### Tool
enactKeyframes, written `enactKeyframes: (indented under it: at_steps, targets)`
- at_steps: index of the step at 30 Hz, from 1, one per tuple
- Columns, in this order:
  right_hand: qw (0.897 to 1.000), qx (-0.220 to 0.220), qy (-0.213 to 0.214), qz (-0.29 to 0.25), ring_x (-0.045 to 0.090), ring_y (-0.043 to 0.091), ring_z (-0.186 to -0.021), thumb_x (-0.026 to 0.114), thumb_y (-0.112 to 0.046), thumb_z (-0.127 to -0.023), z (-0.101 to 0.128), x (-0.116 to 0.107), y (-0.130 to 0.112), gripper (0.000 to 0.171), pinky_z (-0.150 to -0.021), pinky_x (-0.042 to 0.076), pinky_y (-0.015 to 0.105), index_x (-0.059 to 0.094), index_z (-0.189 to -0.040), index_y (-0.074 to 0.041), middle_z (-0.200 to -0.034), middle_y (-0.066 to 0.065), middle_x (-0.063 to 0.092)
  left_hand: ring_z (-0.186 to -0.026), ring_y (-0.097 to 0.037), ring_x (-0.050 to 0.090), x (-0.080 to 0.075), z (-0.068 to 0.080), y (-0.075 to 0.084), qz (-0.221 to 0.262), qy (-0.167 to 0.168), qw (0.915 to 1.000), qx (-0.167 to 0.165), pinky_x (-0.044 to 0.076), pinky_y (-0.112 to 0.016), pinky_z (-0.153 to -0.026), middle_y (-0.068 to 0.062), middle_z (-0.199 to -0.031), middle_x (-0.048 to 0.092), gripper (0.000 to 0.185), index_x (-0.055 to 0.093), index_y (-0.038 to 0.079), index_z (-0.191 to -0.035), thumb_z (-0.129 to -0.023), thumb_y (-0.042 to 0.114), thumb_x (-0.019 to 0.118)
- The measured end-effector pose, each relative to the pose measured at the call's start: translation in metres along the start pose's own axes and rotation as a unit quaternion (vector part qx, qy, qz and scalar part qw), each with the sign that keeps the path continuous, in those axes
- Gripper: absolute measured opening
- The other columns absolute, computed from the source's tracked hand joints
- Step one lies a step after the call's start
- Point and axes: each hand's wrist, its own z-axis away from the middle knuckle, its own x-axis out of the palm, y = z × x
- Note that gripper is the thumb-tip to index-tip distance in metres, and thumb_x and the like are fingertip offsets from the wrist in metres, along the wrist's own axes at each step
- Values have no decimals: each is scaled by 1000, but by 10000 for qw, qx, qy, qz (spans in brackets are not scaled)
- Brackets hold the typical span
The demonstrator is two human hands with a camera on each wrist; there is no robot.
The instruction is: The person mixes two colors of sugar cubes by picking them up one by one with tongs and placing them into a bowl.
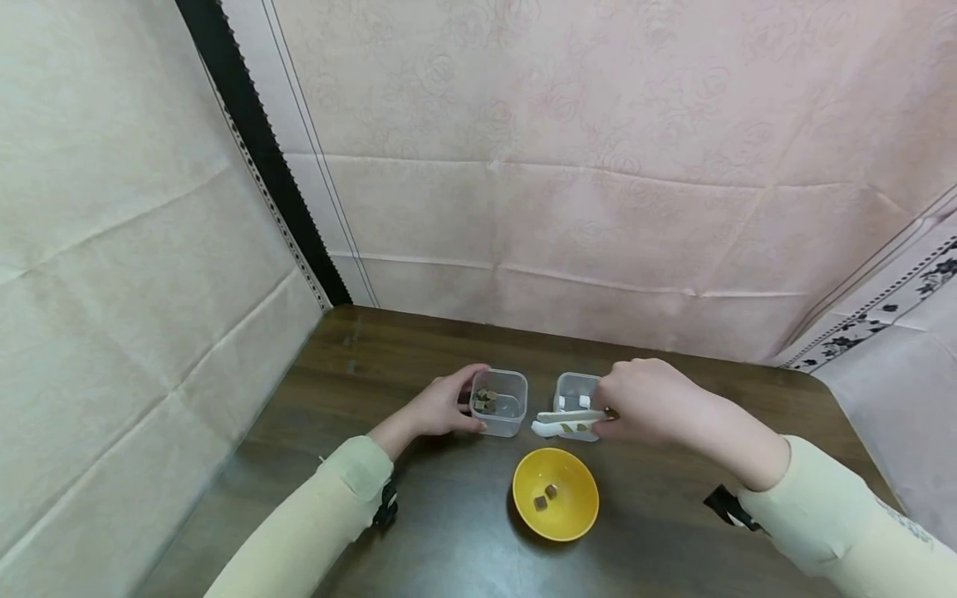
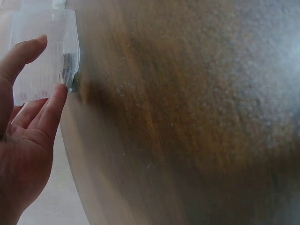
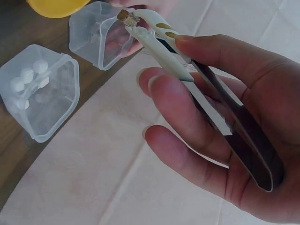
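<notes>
My left hand [image 1: 444, 405] holds the side of a clear plastic container [image 1: 503, 427], thumb and fingers spread along its walls. Small brown cubes [image 1: 484, 401] lie in it. My right hand [image 1: 649, 403] grips small tongs [image 1: 564, 423] with pale, leaf-patterned tips and dark metal arms. Between those tips sits one brown cube [image 3: 127, 18], plain in the right wrist view. From the head, the tongs overlap the front of a second clear container [image 1: 577, 382], which has white pieces [image 3: 29, 77] inside.
A yellow bowl [image 1: 557, 522] stands on the brown wooden table [image 1: 441, 531], nearer me than the two containers. Two brown cubes [image 1: 546, 497] lie in it. Pale patterned cloth [image 1: 568, 208] hangs behind the table and along both sides.
</notes>
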Motion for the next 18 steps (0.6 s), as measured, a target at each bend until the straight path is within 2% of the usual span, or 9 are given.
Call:
enactKeyframes:
  at_steps: [10,18]
  targets:
    - [9995,-193,-11,-265,30,0,-55,85,-23,-86,20,17,3,36,-49,23,22,59,-61,-29,-57,-19,33,-143,-37,54,0,0,-2,44,-3,10000,1,60,-42,-102,-14,-162,46,93,39,18,-162,-85,1,89]
    - [9982,-257,-124,-533,32,-1,-56,85,-22,-87,24,32,7,26,-49,26,21,69,-68,-30,-57,-21,39,-142,-38,54,0,-1,0,29,-12,10000,70,60,-43,-102,-16,-162,46,93,39,17,-162,-86,2,89]
